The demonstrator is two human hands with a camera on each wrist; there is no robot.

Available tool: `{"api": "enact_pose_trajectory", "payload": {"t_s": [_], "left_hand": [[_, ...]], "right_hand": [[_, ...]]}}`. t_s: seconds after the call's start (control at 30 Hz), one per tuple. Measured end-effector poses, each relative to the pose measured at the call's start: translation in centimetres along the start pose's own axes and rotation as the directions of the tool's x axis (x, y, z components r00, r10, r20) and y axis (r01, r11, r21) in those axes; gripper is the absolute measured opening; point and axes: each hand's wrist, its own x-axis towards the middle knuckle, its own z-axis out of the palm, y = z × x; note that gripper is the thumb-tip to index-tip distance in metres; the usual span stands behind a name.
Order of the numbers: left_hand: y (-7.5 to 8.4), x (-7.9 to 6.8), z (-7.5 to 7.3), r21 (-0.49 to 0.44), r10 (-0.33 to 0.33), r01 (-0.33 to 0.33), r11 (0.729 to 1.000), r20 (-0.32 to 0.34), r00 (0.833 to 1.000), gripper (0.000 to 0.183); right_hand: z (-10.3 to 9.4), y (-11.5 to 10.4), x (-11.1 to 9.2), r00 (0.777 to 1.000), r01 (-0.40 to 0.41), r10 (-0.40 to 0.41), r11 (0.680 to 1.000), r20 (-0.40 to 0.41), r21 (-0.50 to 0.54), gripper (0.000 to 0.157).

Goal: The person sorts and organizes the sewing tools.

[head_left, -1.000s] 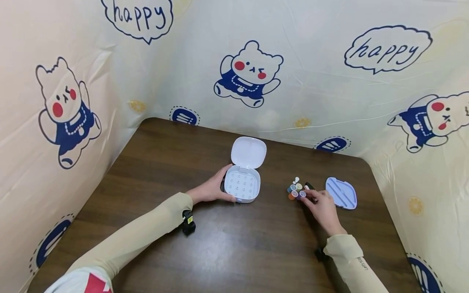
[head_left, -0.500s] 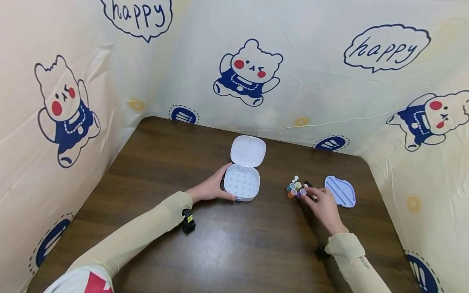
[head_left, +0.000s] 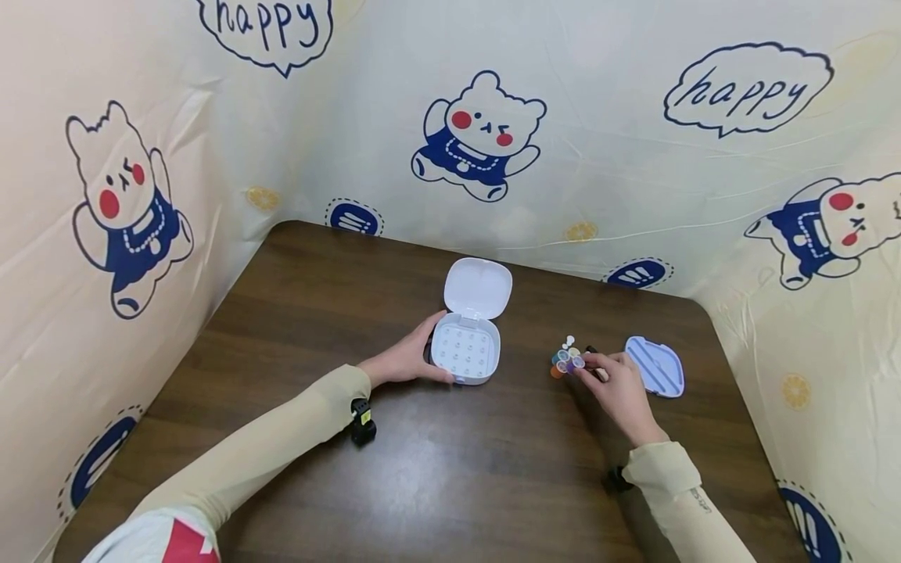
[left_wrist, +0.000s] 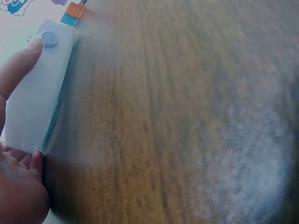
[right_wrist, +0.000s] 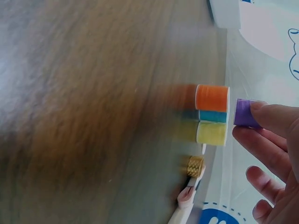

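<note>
My left hand (head_left: 404,358) grips the near-left side of a small white sewing box (head_left: 479,381). Its lid (head_left: 478,288) stands open, and rows of small pegs line the inside. In the left wrist view the thumb lies by the round button (left_wrist: 50,39) on the box's front. Between thumb and fingertips, my right hand (head_left: 622,391) pinches a purple thread spool (right_wrist: 244,112), held up off the table. Close by on the table stand an orange spool (right_wrist: 212,98), a teal spool (right_wrist: 213,116) and a yellow spool (right_wrist: 211,134).
Beside the spools lie a gold thimble (right_wrist: 195,166) and a pale pink-handled item (right_wrist: 186,198), partly hidden. Small white pieces (head_left: 568,342) are behind the spools. A light-blue divided tray (head_left: 656,367) lies right of my right hand. Printed cloth (head_left: 605,156) hangs round the brown table (head_left: 338,281).
My right hand has raised the purple spool from its place among the other spools. The left hand and the box have stayed where they were.
</note>
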Motion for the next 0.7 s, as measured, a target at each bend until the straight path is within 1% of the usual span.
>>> {"api": "enact_pose_trajectory", "payload": {"t_s": [0.2, 0.33, 0.47, 0.57, 0.7], "left_hand": [[-0.1, 0.1, 0.0, 0.006, 0.020, -0.020, 1.000, -0.007, 1.000, 0.127], [0.0, 0.1, 0.0, 0.008, 0.015, -0.015, 1.000, -0.003, 1.000, 0.127], [-0.1, 0.1, 0.0, 0.010, 0.003, -0.003, 1.000, 0.003, 1.000, 0.127], [0.0, 0.1, 0.0, 0.011, 0.009, -0.009, 1.000, 0.001, 1.000, 0.126], [0.0, 0.1, 0.0, 0.016, 0.017, -0.017, 1.000, -0.001, 1.000, 0.126]], "right_hand": [[0.4, -0.5, 0.5, 1.000, 0.016, -0.016, 1.000, 0.008, 0.006, 0.022], [0.7, -0.9, 0.9, 1.000, 0.024, -0.024, 1.000, 0.010, 0.010, 0.023], [0.9, -1.5, 1.2, 0.999, 0.003, -0.004, 1.000, 0.038, 0.018, 0.026], [1.1, -2.0, 1.4, 0.998, -0.006, 0.005, 1.000, 0.056, 0.004, 0.027], [1.5, -2.4, 1.8, 0.998, 0.024, -0.024, 1.000, 0.055, -0.003, 0.025]]}}
